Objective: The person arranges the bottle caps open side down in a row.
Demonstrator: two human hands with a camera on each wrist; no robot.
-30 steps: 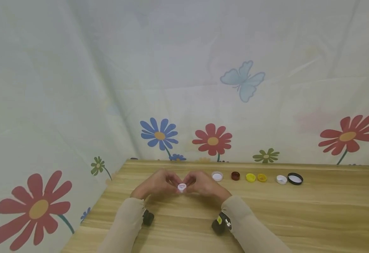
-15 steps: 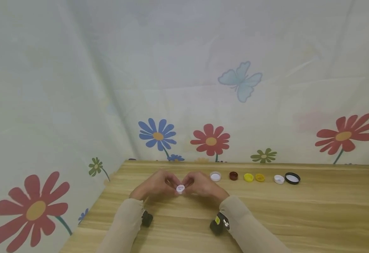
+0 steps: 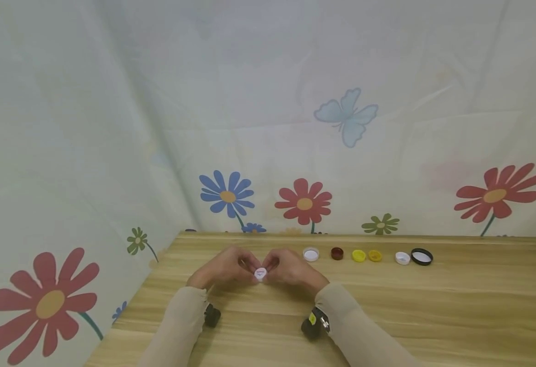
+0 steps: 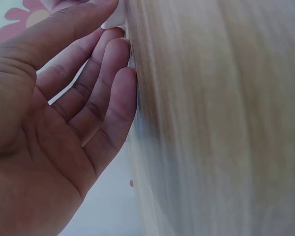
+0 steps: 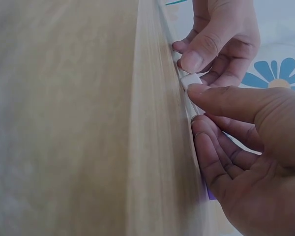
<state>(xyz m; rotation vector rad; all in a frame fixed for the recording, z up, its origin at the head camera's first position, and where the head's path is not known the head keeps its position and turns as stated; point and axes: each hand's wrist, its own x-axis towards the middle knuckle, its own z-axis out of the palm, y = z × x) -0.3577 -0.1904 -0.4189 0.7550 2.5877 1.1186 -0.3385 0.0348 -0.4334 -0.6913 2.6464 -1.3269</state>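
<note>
A small white round cap [image 3: 260, 274] with faint print on its top sits between my two hands near the left part of the wooden table. My left hand [image 3: 225, 265] pinches it from the left, thumb and fingertips at its edge. From the opposite side my right hand [image 3: 292, 267] pinches the same cap. In the left wrist view, part of the white cap [image 4: 115, 18] shows past the thumb, with the remaining fingers loosely bent. The right wrist view has the cap [image 5: 190, 80] between both thumbs, low beside the table surface; the fingers hide its far side.
Along the back of the table [image 3: 433, 306], right of my hands, stand a white cap [image 3: 311, 254], a dark red cap [image 3: 337, 253], a yellow cap [image 3: 358, 256], an orange-yellow cap [image 3: 375, 256], another white cap [image 3: 403, 258] and a black-rimmed cap [image 3: 422, 256]. A flowered curtain [image 3: 268, 127] hangs behind.
Both hands keep their pinch on the white cap, whose printed top has tilted slightly. The whole head view has shifted a little; the row of caps keeps its order.
</note>
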